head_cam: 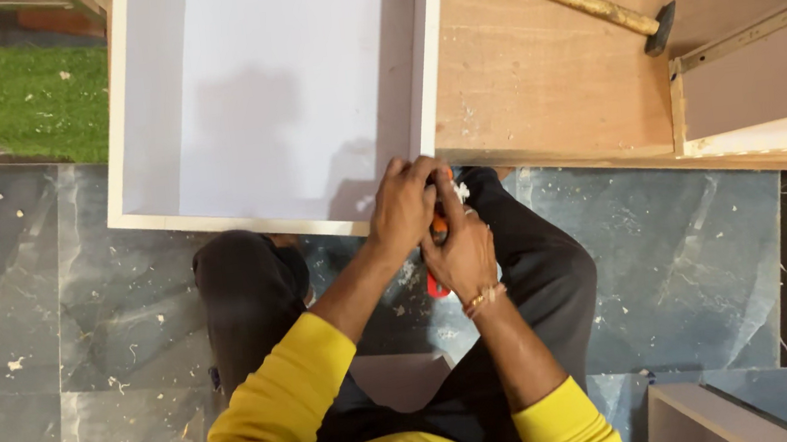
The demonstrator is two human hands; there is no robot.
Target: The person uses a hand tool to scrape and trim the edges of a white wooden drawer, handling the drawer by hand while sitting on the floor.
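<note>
Head view looks straight down on a person in yellow sleeves and dark trousers, crouched or seated on a grey marble floor (78, 316) speckled with white chips. Both hands meet at the near right corner of a white open box, apparently a drawer carcass (261, 98), whose white rim runs just above the knuckles. The left hand (404, 205) is curled shut over the top of an orange-handled tool (436, 246), and the right hand (464, 252), with a bead bracelet at the wrist, is wrapped around the same tool from below; only slivers of orange and red show between the fingers, so what kind of tool it is cannot be told. The hands hide the drawer corner itself and the tool's working end. Right of the drawer lies a bare plywood panel (546, 85), its edge touching the drawer's side wall, dusted with a few chips. On that panel, well apart from the hands, rests a hammer (602, 12) with a wooden handle and dark head. Just beyond the hammer head a metal drawer slide (757, 27) runs along the upper edge of another board. A strip of green matting (5, 107) lies at upper left.
</note>
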